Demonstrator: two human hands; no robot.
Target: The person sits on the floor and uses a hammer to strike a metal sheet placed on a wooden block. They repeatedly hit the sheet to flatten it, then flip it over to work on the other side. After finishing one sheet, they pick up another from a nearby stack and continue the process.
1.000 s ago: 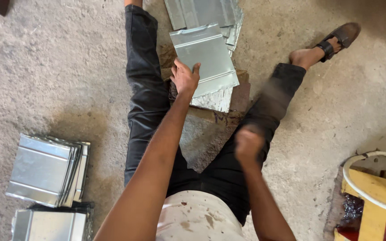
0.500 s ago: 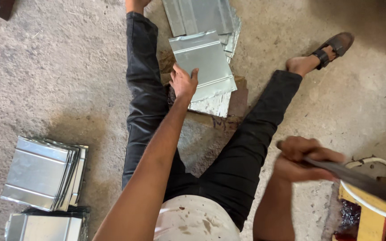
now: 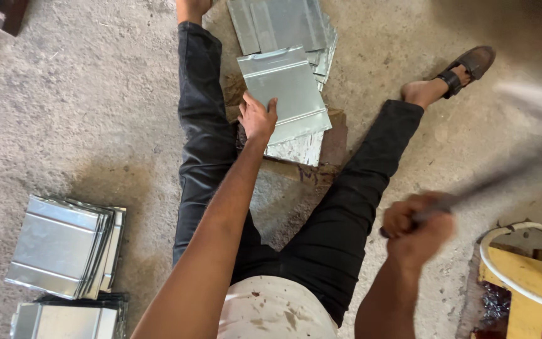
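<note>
While our left hand (image 3: 258, 118) lies with fingers spread flat on the near edge of the sheet-metal panel (image 3: 286, 91) between our legs on the floor, our right hand (image 3: 416, 227) is fisted around a blurred rod-like tool (image 3: 490, 182), raised. We judge a clean strike needs fingers kept off the line. Nearby: loose panels (image 3: 283, 22) beyond, stacked panels (image 3: 61, 245) left, yellow stool (image 3: 522, 276) close right.

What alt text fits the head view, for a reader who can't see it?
A person sits on a concrete floor, legs apart, left hand pressing a metal sheet on a wooden block while the right hand grips a blurred tool handle. Stacks of metal sheets lie nearby.
</note>
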